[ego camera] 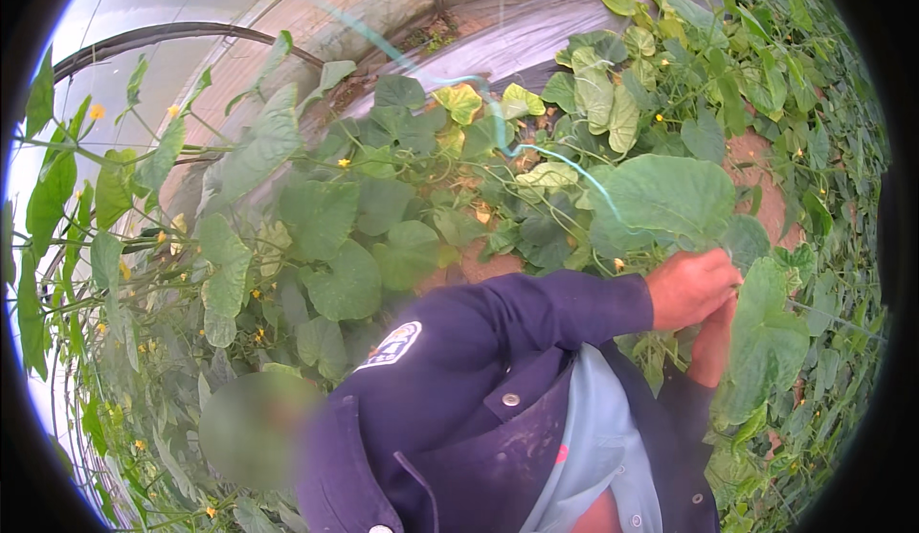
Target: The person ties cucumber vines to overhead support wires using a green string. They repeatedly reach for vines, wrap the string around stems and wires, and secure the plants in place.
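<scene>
My left hand (pixel 691 289) is closed at a leafy cucumber vine, its fingertips pinched together. Just below it, my right hand (pixel 712 337) reaches up to the same spot, its fingers mostly hidden behind the left hand and a leaf. A broad green leaf (pixel 668 195) spreads above my knuckles, and another large leaf (pixel 767 332) hangs at the right of my fingers. Light-blue twine (pixel 556 156) runs down from the upper left and passes out of sight by the broad leaf. Whether the twine reaches my fingers is hidden.
Dense vines with yellow flowers (pixel 344 163) surround me. Plastic sheeting (pixel 495 37) covers ground at the back, below the greenhouse wall (pixel 337 16). A curved dark pipe (pixel 194 29) crosses the upper left. Bare soil (pixel 757 174) shows between rows. A thin line (pixel 836 320) stretches right of my hands.
</scene>
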The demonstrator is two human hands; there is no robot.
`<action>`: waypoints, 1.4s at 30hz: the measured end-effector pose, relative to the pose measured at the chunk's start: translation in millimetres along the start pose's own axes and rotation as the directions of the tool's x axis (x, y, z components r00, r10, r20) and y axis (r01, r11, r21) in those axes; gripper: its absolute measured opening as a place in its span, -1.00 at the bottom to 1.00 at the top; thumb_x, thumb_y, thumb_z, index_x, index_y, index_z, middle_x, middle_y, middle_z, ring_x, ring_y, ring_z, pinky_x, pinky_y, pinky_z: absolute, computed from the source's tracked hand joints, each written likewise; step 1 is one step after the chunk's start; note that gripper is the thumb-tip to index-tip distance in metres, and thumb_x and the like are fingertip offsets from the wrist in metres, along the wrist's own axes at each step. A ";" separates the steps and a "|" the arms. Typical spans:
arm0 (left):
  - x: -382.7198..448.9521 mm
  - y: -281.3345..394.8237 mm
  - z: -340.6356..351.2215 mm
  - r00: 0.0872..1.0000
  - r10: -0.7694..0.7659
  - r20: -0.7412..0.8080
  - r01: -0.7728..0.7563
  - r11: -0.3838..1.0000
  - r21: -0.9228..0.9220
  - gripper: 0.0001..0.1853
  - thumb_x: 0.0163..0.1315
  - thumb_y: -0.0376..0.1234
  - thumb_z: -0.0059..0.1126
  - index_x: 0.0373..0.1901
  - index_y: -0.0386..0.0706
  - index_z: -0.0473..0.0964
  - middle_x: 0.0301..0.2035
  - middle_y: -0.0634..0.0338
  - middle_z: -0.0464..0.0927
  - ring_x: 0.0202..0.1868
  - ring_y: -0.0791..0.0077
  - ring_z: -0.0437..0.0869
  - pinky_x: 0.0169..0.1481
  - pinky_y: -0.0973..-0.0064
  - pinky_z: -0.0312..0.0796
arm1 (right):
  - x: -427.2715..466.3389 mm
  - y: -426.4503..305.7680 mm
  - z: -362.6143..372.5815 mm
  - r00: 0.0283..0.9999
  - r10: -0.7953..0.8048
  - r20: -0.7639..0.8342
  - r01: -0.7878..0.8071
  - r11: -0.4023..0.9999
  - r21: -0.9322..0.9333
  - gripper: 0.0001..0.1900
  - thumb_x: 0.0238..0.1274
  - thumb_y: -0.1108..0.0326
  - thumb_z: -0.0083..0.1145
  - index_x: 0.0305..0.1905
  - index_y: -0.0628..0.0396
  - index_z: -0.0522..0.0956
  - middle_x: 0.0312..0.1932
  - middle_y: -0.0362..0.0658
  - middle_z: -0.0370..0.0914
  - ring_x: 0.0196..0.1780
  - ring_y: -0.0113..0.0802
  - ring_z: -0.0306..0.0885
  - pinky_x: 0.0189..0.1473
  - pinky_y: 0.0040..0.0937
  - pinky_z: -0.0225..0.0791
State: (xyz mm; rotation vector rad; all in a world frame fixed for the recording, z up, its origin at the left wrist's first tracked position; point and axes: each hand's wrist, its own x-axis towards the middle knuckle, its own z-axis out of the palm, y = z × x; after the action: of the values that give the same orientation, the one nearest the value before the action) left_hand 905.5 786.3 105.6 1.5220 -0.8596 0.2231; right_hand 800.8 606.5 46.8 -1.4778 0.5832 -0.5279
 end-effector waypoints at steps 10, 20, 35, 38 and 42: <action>-93.6 42.6 -257.1 0.957 0.270 -0.101 -0.243 0.944 0.224 -0.79 0.23 -0.41 0.49 -0.13 -0.20 0.69 -0.36 0.13 0.73 -0.50 0.25 0.77 -0.50 0.37 0.60 | -191.8 31.3 176.8 0.953 0.146 0.266 -0.115 0.985 -0.128 -0.92 0.58 0.42 0.25 0.00 0.18 0.61 -0.23 -0.28 0.60 -0.25 -0.56 0.53 -0.28 -0.57 0.40; -247.1 100.6 -517.6 0.433 0.016 -0.901 0.419 0.881 0.217 -0.88 0.53 -0.44 0.30 -0.05 -0.28 0.55 -0.31 0.15 0.65 -0.43 0.56 0.63 -0.31 0.55 0.55 | -258.6 32.5 486.3 0.332 -0.045 0.942 0.440 0.891 -0.112 -0.77 0.42 0.24 0.38 -0.05 0.19 0.74 -0.25 -0.01 0.70 -0.22 -0.20 0.69 -0.16 -0.23 0.53; -203.5 119.7 -641.8 0.430 -0.103 -0.897 0.469 0.875 0.124 -0.49 0.42 -0.33 0.48 0.34 -0.29 0.56 -0.04 0.15 0.71 -0.27 0.58 0.70 -0.24 0.54 0.60 | -305.3 66.5 691.7 0.125 -0.145 0.981 0.594 0.804 0.044 -0.36 0.54 0.05 0.10 0.57 0.11 0.40 0.57 0.16 0.40 0.65 0.21 0.24 0.69 0.10 0.03; -186.5 102.9 -649.2 0.472 -0.132 -0.871 0.440 0.892 0.103 -0.56 0.46 -0.39 0.39 0.29 -0.41 0.56 -0.19 0.14 0.74 -0.31 0.55 0.71 -0.26 0.54 0.61 | -272.9 115.2 675.5 -0.012 -0.211 0.977 0.873 0.474 0.114 -0.33 0.51 0.01 0.13 0.56 0.11 0.41 0.54 0.16 0.44 0.61 0.19 0.31 0.65 0.09 0.13; -167.2 95.7 -621.5 0.317 0.058 -0.947 0.389 0.902 0.185 -0.70 0.48 -0.47 0.33 0.15 -0.47 0.63 -0.22 0.10 0.75 -0.33 0.53 0.72 -0.28 0.52 0.62 | -224.0 141.9 617.9 -0.072 0.082 0.994 0.910 0.413 0.032 -0.34 0.50 0.02 0.13 0.56 0.10 0.42 0.54 0.15 0.44 0.61 0.18 0.32 0.64 0.08 0.14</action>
State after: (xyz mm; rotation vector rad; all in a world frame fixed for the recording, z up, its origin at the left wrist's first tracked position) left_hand 945.7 1431.0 184.3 1.4659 0.3677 1.0818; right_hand 1031.6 1224.8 -82.0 -2.4503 -1.2097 0.3802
